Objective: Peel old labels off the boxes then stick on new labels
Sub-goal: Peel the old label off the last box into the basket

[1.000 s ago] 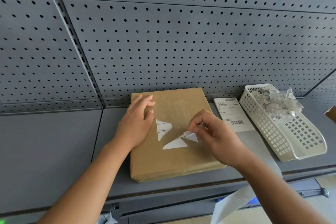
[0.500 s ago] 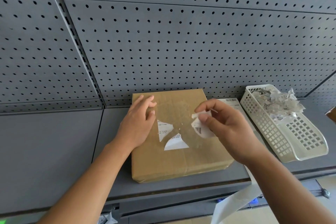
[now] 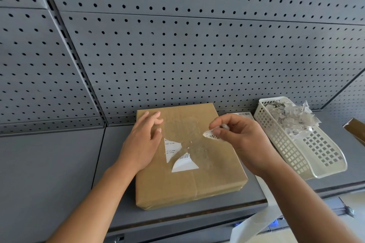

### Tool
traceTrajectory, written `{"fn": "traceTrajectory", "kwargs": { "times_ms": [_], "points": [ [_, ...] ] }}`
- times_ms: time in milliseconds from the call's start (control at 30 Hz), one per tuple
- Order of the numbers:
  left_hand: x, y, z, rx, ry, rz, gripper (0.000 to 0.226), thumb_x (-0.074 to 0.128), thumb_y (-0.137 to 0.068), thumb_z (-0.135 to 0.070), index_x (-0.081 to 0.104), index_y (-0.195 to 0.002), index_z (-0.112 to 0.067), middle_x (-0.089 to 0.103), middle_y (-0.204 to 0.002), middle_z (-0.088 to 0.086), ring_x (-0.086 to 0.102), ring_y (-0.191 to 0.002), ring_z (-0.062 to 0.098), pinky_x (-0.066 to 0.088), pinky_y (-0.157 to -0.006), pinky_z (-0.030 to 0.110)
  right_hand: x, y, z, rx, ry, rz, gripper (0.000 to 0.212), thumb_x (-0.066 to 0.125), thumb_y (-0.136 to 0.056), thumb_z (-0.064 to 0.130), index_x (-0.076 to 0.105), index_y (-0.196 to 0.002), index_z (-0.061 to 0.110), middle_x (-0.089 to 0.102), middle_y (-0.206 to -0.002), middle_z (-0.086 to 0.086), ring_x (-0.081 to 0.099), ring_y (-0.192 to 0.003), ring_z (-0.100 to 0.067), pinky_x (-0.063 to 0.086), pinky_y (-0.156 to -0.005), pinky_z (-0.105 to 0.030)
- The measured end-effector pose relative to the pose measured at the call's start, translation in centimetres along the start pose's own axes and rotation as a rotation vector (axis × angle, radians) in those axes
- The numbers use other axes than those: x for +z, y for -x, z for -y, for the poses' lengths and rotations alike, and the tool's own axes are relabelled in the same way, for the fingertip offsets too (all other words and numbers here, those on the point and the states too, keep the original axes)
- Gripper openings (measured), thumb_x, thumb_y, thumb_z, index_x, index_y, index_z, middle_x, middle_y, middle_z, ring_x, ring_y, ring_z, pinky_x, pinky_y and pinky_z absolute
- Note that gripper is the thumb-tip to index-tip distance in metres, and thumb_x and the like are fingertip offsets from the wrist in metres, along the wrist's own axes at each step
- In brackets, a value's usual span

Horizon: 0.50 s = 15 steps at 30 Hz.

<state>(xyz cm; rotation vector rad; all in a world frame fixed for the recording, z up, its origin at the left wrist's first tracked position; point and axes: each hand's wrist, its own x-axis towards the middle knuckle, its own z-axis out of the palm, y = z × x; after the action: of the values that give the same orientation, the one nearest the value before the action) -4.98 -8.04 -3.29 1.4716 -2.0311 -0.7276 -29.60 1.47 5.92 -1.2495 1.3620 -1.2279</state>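
Right hand lifted rightward, pinching torn white label scrap above flat brown cardboard box. Left hand flat, fingers relaxed on box's left edge. Two white label remnants left of pinch. White slotted plastic basket right of pinch, gap between.

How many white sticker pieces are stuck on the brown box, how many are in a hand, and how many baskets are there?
Sticker pieces stuck on the box: 2
Sticker piece pinched in the right hand: 1
White basket: 1
Total: 4
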Motion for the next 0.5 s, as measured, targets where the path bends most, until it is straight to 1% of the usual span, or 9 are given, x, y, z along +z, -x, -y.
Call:
{"fn": "traceTrajectory", "kwargs": {
  "times_ms": [67,133,200,233,300,367,400,433,500],
  "points": [
    [0.0,0.0,0.0,0.001,0.002,0.002,0.029,0.039,-0.105,-0.037,0.052,-0.130,-0.040,0.028,-0.157,-0.032,0.004,-0.148,-0.014,0.031,-0.115,0.044,-0.3,-0.2,-0.1,0.000,0.007,-0.019,0.010,0.067,-0.090,0.000,0.072,-0.089,0.008,0.072,-0.095,-0.016,0.067,-0.085,-0.017,0.053,-0.080,-0.024],
    [-0.1,0.1,-0.1,0.005,0.002,0.000,0.028,0.039,-0.105,-0.036,0.052,-0.130,-0.040,0.028,-0.156,-0.033,0.003,-0.147,-0.015,0.030,-0.114,0.044,-0.6,-0.3,-0.2,0.000,-0.032,-0.033,0.009,0.064,-0.093,0.001,0.070,-0.091,0.007,0.074,-0.098,-0.011,0.068,-0.088,-0.020,0.056,-0.081,-0.028],
    [-0.1,0.1,-0.2,0.008,0.001,-0.004,0.027,0.040,-0.106,-0.035,0.052,-0.130,-0.040,0.027,-0.156,-0.034,0.002,-0.147,-0.016,0.029,-0.112,0.042,-0.8,-0.3,-0.2,0.002,-0.089,-0.055,0.010,0.062,-0.094,0.003,0.071,-0.097,0.007,0.073,-0.096,-0.008,0.068,-0.087,-0.019,0.056,-0.078,-0.025],
    [-0.1,0.1,-0.2,0.009,0.002,-0.005,0.027,0.040,-0.106,-0.035,0.052,-0.130,-0.041,0.027,-0.156,-0.034,0.002,-0.146,-0.016,0.029,-0.111,0.041,-0.9,-0.3,-0.2,0.002,-0.094,-0.062,0.012,0.063,-0.093,0.006,0.071,-0.102,0.009,0.074,-0.099,-0.010,0.068,-0.088,-0.018,0.055,-0.080,-0.025],
    [0.0,0.1,-0.1,0.004,0.003,-0.008,0.030,0.040,-0.105,-0.036,0.051,-0.132,-0.040,0.027,-0.156,-0.034,0.002,-0.146,-0.017,0.031,-0.110,0.041,-1.4,-0.3,-0.3,0.017,-0.090,-0.052,0.027,0.069,-0.089,0.010,0.072,-0.115,0.018,0.071,-0.109,-0.018,0.066,-0.094,-0.020,0.055,-0.090,-0.029],
    [0.0,0.0,0.0,0.000,-0.003,-0.010,0.032,0.040,-0.105,-0.037,0.050,-0.135,-0.041,0.027,-0.156,-0.034,0.003,-0.146,-0.017,0.032,-0.111,0.043,-1.9,-0.1,-0.5,0.039,-0.098,-0.018,0.041,0.073,-0.085,0.010,0.070,-0.122,0.027,0.067,-0.117,-0.020,0.063,-0.097,-0.029,0.050,-0.101,-0.038],
    [0.0,0.0,0.0,-0.002,-0.005,-0.010,0.032,0.040,-0.105,-0.038,0.050,-0.135,-0.041,0.027,-0.156,-0.034,0.003,-0.146,-0.017,0.032,-0.110,0.044,-2.1,-0.1,-0.5,0.046,-0.087,-0.006,0.044,0.074,-0.086,0.008,0.069,-0.124,0.030,0.067,-0.119,-0.019,0.063,-0.098,-0.036,0.049,-0.104,-0.041],
    [0.0,0.0,0.0,-0.004,-0.006,-0.009,0.031,0.040,-0.105,-0.038,0.050,-0.134,-0.042,0.026,-0.157,-0.033,0.003,-0.146,-0.017,0.032,-0.110,0.043,-2.3,-0.1,-0.6,0.047,-0.065,-0.006,0.045,0.073,-0.086,0.007,0.068,-0.124,0.031,0.068,-0.119,-0.014,0.064,-0.102,-0.038,0.050,-0.105,-0.042],
    [0.0,0.0,0.0,-0.005,-0.006,-0.007,0.031,0.040,-0.105,-0.037,0.050,-0.134,-0.041,0.027,-0.156,-0.034,0.003,-0.146,-0.017,0.032,-0.110,0.042,-2.3,0.0,-0.7,0.036,-0.020,-0.020,0.041,0.071,-0.088,0.006,0.069,-0.123,0.027,0.072,-0.116,-0.002,0.066,-0.108,-0.030,0.051,-0.103,-0.037]
  ]
}}
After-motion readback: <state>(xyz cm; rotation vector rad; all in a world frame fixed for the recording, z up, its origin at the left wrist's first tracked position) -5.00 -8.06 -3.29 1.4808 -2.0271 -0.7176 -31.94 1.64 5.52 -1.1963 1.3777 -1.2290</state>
